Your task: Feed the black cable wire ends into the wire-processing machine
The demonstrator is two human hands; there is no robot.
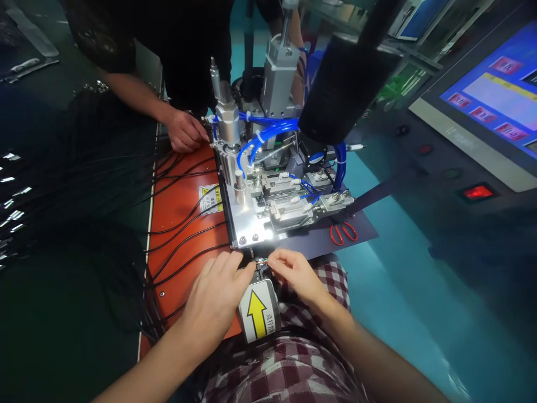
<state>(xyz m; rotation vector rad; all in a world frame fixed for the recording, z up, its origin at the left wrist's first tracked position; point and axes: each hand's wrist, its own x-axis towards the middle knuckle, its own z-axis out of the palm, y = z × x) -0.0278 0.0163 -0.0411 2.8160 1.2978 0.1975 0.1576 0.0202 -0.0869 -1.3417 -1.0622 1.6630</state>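
My left hand [218, 294] is closed at the near edge of the machine, thumb and index finger pressed together at the end of a cable. Small coloured wires [263, 261] show in the gap between my two hands. Their outer ends are pinched between the thumb and fingertips of my right hand [296, 274]. Just below my fingers is a white guide cover [259, 313] with a yellow arrow. Beyond them stands the metal machine fixture [251, 224]. Several black cables [188, 235] lie across the orange plate [172, 215] to its edge.
A co-worker's hand [187, 131] rests at the plate's far end. Red-handled scissors [343, 233] lie on a dark plate at right. Blue air tubes [272, 131] and a black lamp-like cylinder [339, 89] rise above the fixture. A touch screen [495, 95] stands right; dark cable bundles lie left.
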